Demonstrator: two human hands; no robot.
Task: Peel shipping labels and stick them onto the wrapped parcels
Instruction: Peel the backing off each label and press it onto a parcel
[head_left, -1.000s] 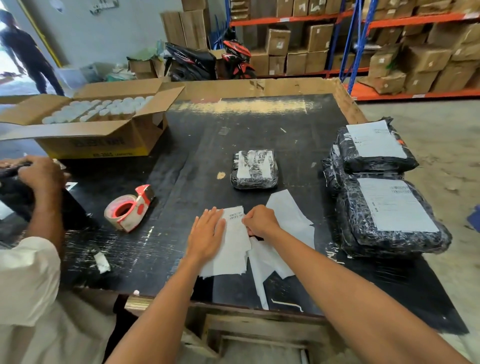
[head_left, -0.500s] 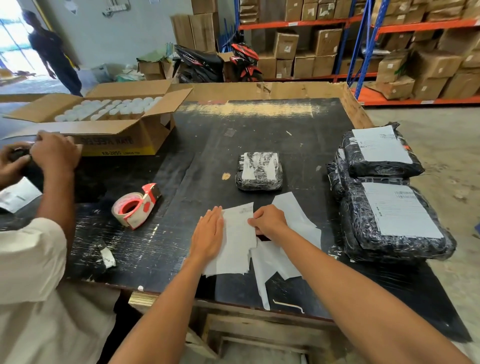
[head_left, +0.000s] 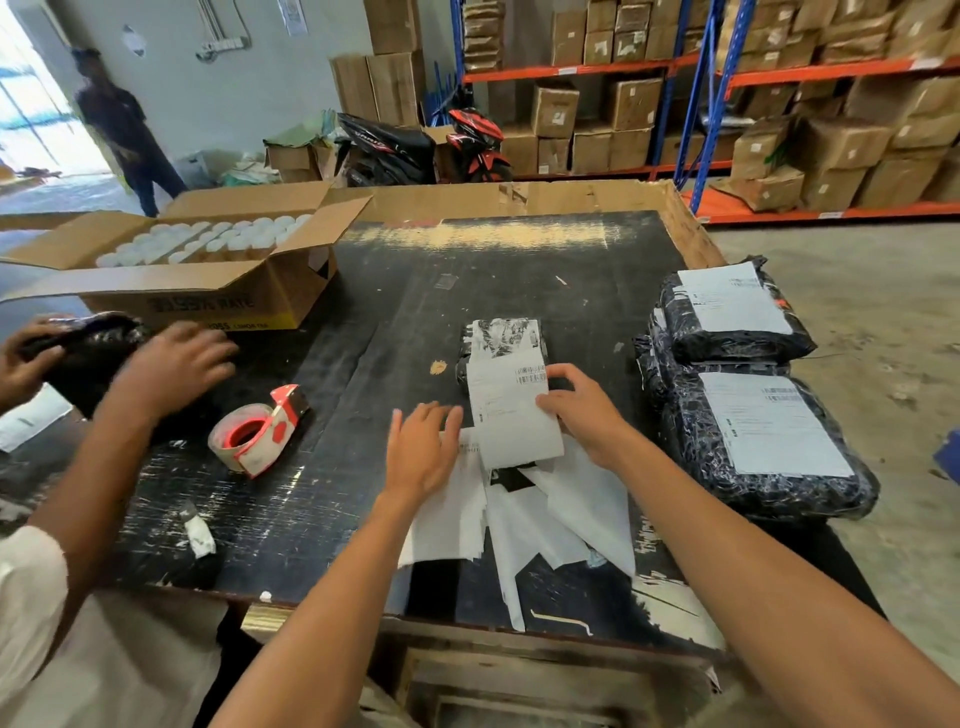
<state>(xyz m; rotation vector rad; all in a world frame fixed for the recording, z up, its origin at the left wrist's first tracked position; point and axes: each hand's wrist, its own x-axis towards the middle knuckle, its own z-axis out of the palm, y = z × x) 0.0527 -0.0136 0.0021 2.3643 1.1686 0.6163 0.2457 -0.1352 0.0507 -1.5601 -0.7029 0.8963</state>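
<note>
Lifted since before, label (head_left: 511, 410) in right hand (head_left: 587, 415) overlaps small parcel (head_left: 504, 332).

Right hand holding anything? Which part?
Yes: right hand pinches the peeled label by its right edge. Left hand holds nothing, flat on the sheets.

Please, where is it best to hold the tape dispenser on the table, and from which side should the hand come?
Grip the red and white handle plate of the tape dispenser, on its right end, coming from above and slightly from the right. The roll sits at the left end with its open core facing up toward the camera, so that end looks wide and awkward, while the handle looks narrow enough for the fingers to close around.
</note>
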